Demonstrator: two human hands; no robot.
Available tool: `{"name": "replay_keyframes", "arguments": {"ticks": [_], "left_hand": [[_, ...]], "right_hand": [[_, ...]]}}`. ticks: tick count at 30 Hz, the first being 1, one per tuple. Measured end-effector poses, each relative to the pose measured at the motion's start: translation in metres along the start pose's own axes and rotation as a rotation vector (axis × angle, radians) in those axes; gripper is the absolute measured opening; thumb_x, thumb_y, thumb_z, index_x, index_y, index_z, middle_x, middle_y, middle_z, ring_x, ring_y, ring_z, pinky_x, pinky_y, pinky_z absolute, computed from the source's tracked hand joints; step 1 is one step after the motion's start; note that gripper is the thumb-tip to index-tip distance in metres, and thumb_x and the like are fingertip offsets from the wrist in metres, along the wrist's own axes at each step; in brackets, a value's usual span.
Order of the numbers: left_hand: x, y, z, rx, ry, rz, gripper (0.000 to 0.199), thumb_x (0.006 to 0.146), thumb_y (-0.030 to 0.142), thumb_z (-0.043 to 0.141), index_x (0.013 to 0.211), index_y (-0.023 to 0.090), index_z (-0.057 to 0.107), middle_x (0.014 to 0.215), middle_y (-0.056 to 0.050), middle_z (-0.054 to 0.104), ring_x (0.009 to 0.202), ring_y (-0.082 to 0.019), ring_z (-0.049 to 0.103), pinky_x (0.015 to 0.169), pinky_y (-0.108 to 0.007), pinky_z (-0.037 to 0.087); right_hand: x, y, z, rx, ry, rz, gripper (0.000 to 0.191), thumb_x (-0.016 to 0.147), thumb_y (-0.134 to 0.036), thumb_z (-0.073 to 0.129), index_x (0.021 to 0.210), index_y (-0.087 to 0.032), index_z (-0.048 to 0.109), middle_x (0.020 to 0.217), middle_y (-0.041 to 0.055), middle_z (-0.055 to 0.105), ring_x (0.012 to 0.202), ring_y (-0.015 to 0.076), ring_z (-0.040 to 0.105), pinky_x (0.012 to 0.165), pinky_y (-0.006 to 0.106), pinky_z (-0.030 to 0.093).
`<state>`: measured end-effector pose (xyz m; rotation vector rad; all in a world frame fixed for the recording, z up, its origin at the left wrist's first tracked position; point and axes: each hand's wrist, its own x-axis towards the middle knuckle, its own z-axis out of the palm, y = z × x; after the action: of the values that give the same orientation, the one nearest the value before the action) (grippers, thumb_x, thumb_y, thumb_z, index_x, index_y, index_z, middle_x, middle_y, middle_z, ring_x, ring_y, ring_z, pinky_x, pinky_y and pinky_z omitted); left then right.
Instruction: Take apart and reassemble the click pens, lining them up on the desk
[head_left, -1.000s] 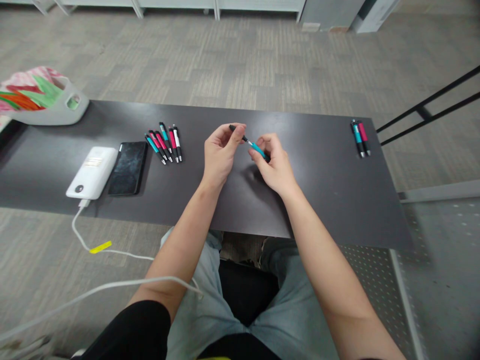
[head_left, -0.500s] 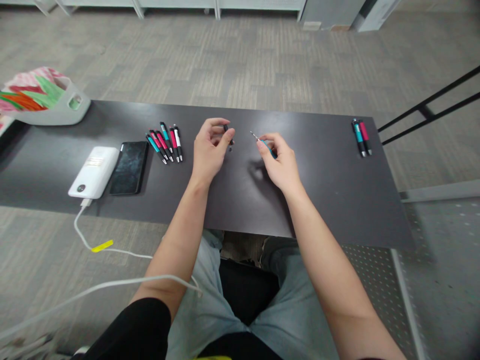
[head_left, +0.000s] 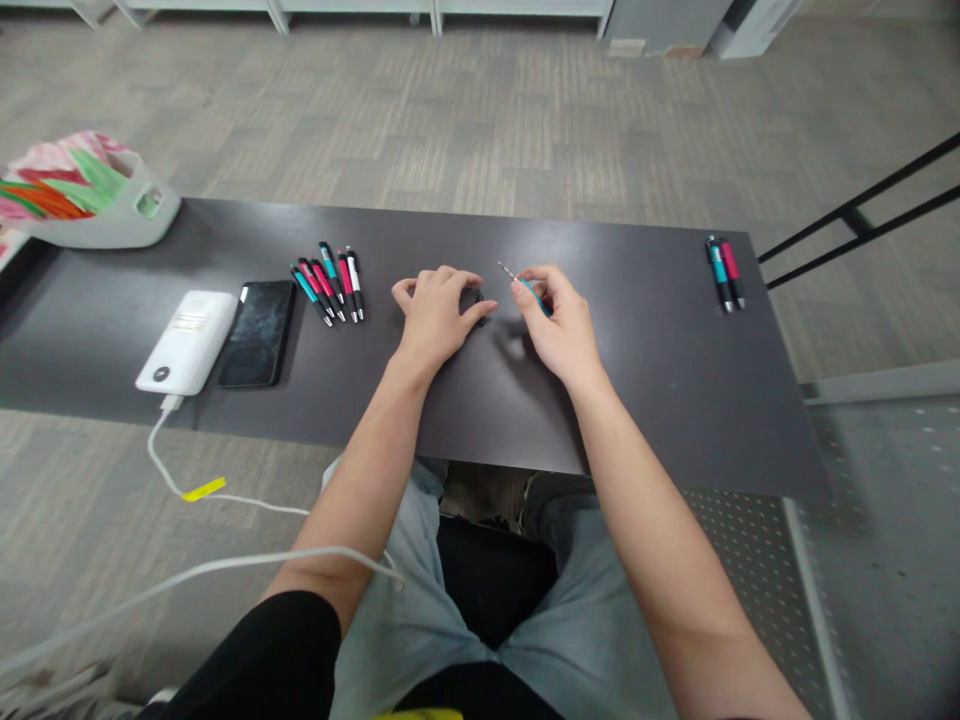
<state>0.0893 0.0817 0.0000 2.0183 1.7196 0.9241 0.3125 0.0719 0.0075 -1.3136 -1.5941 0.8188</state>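
Note:
My left hand [head_left: 442, 315] is low over the dark table, palm down. Its thumb and forefinger are closed around a small black pen part [head_left: 481, 296], mostly hidden by the fingers; whether it touches the tabletop I cannot tell. To its right, my right hand [head_left: 559, 310] is closed on a teal pen barrel [head_left: 534, 294]. A thin silvery pen end [head_left: 507, 271] sticks out of that barrel, up and to the left. The two hands are a short way apart.
Several teal, pink and white pens [head_left: 330, 283] lie left of my hands, beside a black phone [head_left: 257, 335] and a white power bank [head_left: 186, 343] with a cable. Two pens [head_left: 724, 273] lie at the table's right end. A white basket [head_left: 146, 225] stands far left.
My left hand has moved down and right with the black part, turning palm down over the table. My right hand has stayed nearly still with the teal barrel.

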Motion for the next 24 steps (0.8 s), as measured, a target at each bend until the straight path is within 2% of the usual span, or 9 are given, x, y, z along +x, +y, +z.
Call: {"name": "replay_keyframes", "arguments": {"ticks": [4,6,9,11,13,17,24], "left_hand": [[-0.002,-0.006,-0.011,-0.002,-0.11,0.015,0.07,0.099,0.041,0.11,0.164,0.039,0.084,0.174,-0.013,0.084,0.161,-0.05,0.068,0.134,-0.064,0.041],[-0.002,-0.008,-0.016,0.006,-0.176,0.028,0.084,0.094,0.036,0.114,0.171,0.038,0.081,0.178,-0.013,0.082,0.164,-0.05,0.067,0.133,-0.061,0.042],[-0.001,-0.01,-0.016,0.015,-0.206,0.038,0.073,0.094,0.028,0.111,0.162,0.038,0.087,0.167,-0.013,0.089,0.162,-0.051,0.068,0.132,-0.063,0.042],[-0.001,-0.01,-0.014,0.01,-0.185,0.048,0.059,0.099,0.025,0.104,0.155,0.039,0.09,0.159,-0.012,0.092,0.157,-0.05,0.071,0.133,-0.065,0.042],[0.0,-0.011,-0.011,-0.002,-0.156,0.05,0.054,0.102,0.024,0.098,0.153,0.039,0.09,0.158,-0.011,0.093,0.155,-0.049,0.073,0.133,-0.067,0.041],[0.0,-0.014,-0.007,-0.008,-0.13,0.03,0.056,0.103,0.022,0.094,0.157,0.038,0.088,0.163,-0.012,0.091,0.159,-0.049,0.071,0.133,-0.068,0.041],[0.001,-0.02,-0.005,0.008,-0.101,-0.012,0.061,0.1,0.022,0.099,0.158,0.039,0.088,0.167,-0.012,0.089,0.16,-0.051,0.07,0.13,-0.066,0.042]], "right_hand": [[0.0,0.002,0.0,-0.006,-0.002,0.002,0.045,0.119,-0.077,0.077,0.124,-0.033,0.079,0.095,0.0008,0.071,0.092,0.0271,0.065,0.091,0.041,0.059],[0.001,0.003,0.001,0.0,-0.006,-0.005,0.044,0.12,-0.077,0.075,0.125,-0.033,0.08,0.094,0.0004,0.071,0.091,0.027,0.066,0.092,0.041,0.059],[0.0,0.003,0.001,0.001,-0.008,-0.008,0.042,0.121,-0.075,0.074,0.124,-0.034,0.081,0.091,-0.0007,0.069,0.089,0.0266,0.066,0.092,0.041,0.059],[-0.001,0.002,0.0,-0.009,-0.001,0.005,0.038,0.12,-0.071,0.076,0.123,-0.034,0.082,0.091,-0.0009,0.07,0.088,0.0267,0.066,0.091,0.041,0.059],[-0.001,0.002,0.0,-0.023,0.002,0.015,0.033,0.119,-0.067,0.078,0.121,-0.034,0.083,0.09,-0.0008,0.072,0.088,0.0272,0.066,0.091,0.042,0.059],[-0.002,0.003,-0.002,-0.06,0.004,0.008,0.027,0.115,-0.06,0.079,0.116,-0.034,0.085,0.091,0.0002,0.076,0.088,0.0279,0.068,0.09,0.042,0.058],[-0.001,0.005,-0.001,-0.109,0.012,0.001,0.022,0.113,-0.055,0.078,0.11,-0.034,0.083,0.092,0.0017,0.08,0.09,0.0298,0.07,0.09,0.043,0.056]]}}
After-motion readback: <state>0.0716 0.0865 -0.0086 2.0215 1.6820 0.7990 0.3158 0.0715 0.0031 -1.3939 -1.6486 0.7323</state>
